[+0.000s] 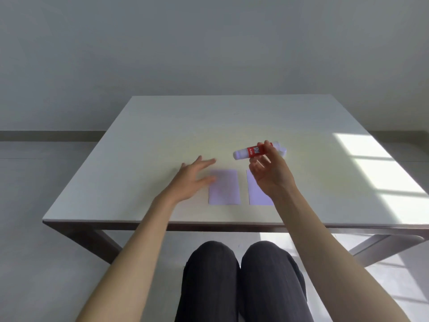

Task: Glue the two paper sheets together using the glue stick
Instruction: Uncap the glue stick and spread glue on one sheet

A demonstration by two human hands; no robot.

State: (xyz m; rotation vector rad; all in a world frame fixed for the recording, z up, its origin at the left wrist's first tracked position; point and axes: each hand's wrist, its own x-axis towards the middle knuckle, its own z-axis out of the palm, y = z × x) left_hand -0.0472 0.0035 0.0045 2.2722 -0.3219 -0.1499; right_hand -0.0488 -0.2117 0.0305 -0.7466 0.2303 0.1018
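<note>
Centrally: right hand (270,173) gripping glue stick (255,151) right of centre; left hand (192,176) open, fingers spread, beside left paper sheet (224,187) on surface (162,126).

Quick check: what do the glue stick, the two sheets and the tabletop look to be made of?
Glue stick: smooth plastic tube, red printed label. Left sheet and right sheet: thin matte lilac paper, lying flat. Table: matte off-white top, likely laminate; dark frame, material unclear.

Both forearms are bare, with no sleeves in view; the left hand (192,176) and right hand (269,175) wear nothing, and the legs (241,282) are in dark grey trousers
</note>
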